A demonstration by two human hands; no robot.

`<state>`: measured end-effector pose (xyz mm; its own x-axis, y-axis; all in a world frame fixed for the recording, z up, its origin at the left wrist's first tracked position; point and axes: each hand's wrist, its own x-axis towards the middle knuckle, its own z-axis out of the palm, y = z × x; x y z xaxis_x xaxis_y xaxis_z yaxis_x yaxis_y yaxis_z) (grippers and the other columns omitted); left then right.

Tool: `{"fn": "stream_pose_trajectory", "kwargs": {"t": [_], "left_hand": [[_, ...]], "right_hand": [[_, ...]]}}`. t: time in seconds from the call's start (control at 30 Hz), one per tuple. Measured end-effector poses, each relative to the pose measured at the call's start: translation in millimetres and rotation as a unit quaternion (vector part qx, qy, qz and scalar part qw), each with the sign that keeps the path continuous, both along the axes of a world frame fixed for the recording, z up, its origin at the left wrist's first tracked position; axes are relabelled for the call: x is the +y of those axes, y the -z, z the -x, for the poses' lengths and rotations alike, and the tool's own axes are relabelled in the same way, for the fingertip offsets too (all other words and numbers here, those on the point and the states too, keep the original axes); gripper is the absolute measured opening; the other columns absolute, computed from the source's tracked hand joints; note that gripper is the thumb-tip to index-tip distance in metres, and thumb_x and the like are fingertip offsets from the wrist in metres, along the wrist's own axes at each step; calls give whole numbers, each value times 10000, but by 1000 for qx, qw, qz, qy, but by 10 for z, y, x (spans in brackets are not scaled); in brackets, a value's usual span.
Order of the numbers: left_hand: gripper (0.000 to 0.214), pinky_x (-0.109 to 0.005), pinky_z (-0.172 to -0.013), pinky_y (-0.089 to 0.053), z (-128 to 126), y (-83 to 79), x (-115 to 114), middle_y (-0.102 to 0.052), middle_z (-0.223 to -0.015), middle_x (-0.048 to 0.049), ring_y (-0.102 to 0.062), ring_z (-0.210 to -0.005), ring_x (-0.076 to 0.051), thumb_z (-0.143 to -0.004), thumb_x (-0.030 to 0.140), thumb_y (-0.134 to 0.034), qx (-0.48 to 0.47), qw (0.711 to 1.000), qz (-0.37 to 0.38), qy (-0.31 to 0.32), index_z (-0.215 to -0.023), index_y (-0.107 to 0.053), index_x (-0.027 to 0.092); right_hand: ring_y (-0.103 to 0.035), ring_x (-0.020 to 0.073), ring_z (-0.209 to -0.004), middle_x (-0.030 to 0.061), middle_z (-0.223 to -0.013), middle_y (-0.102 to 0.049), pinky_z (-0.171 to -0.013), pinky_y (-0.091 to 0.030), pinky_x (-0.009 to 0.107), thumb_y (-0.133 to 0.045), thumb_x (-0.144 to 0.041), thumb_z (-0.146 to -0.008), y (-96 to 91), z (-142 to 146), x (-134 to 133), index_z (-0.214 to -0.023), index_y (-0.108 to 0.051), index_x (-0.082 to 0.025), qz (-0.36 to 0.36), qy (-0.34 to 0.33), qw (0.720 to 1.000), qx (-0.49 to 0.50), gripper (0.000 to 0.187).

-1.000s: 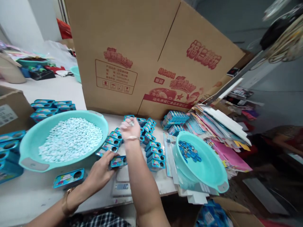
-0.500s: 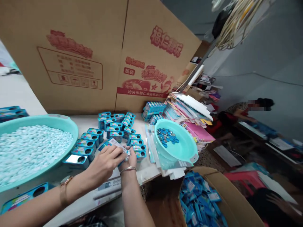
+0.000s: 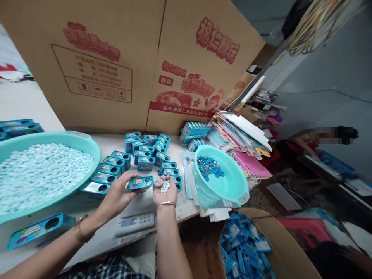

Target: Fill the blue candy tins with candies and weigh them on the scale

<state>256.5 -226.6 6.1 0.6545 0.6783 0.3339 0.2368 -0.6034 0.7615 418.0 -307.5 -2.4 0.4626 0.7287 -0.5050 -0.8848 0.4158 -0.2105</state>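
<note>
My left hand [image 3: 116, 195] grips a small blue tin [image 3: 140, 183] with a round hole in its lid, held just above a small digital scale [image 3: 135, 223]. My right hand [image 3: 165, 190] is cupped palm up beside the tin, with several white tablets [image 3: 165, 186] lying in it. Rows of the same blue tins [image 3: 147, 153] stand on the white table just beyond both hands. A large teal basin [image 3: 84, 141] heaped with white tablets sits to the left.
A smaller teal basin [image 3: 232, 186] holding blue caps sits to the right, over stacked cards [image 3: 241, 135]. A big cardboard panel [image 3: 139, 62] stands behind. A carton [image 3: 279, 248] of blue packets is on the floor. Another person [image 3: 308, 141] is at far right.
My right hand came back from the far tins to beside my left and turned palm up with tablets showing. My left hand lifted one tin off the scale. The view swung right.
</note>
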Motion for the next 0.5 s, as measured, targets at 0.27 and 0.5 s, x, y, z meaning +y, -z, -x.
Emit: {"fn": "stream_pose_trajectory", "kwargs": {"t": [0.27, 0.5], "left_hand": [[624, -492, -1051, -449, 163, 237, -66, -534, -1353, -146, -522, -1259, -310, -791, 326, -673, 18, 1000, 10, -4, -1355, -446, 188], [673, -493, -1105, -429, 718, -282, -120, -568, -1348, -75, -566, -1225, -273, -832, 469, -660, -64, 988, 83, -115, -1422, -403, 274]], "right_hand": [[-307, 39, -381, -85, -562, -453, -350, -229, 156, -608, -332, -845, -9, -245, -223, -719, -537, -190, -89, -8, 986, -142, 204], [-411, 48, -468, -85, -577, -445, -429, -364, 150, -651, -322, -821, -55, -273, -315, -714, -508, -193, -49, 40, 979, -194, 221]]}}
